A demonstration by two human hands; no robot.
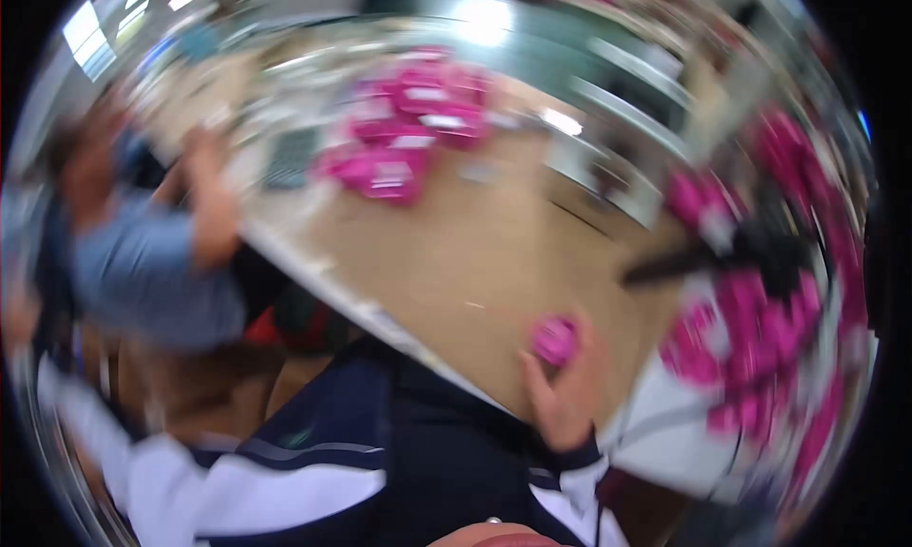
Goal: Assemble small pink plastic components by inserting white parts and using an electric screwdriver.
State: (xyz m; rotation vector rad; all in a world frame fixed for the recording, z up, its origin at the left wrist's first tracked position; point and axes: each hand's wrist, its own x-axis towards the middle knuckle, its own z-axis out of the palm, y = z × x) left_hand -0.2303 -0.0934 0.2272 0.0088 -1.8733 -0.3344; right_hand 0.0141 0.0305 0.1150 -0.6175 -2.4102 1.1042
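Observation:
My right hand [568, 395] is over the brown tabletop, near its front edge. Its thumb and fingers close round a small, round, bright pink item [555, 341] with a dark underside; motion blur hides its exact kind. My left arm, in a white and navy sleeve [256, 495], stretches out toward the left rim. I cannot make out the left hand at its end.
Shiny pink packages [418, 120] are heaped on the brown table [427, 253]. More pink packages [750, 348] lie at the right, beside a dark arm-like fixture [703, 257]. A white machine or box [617, 167] stands behind. A co-worker in a blue shirt [152, 272] is at the left.

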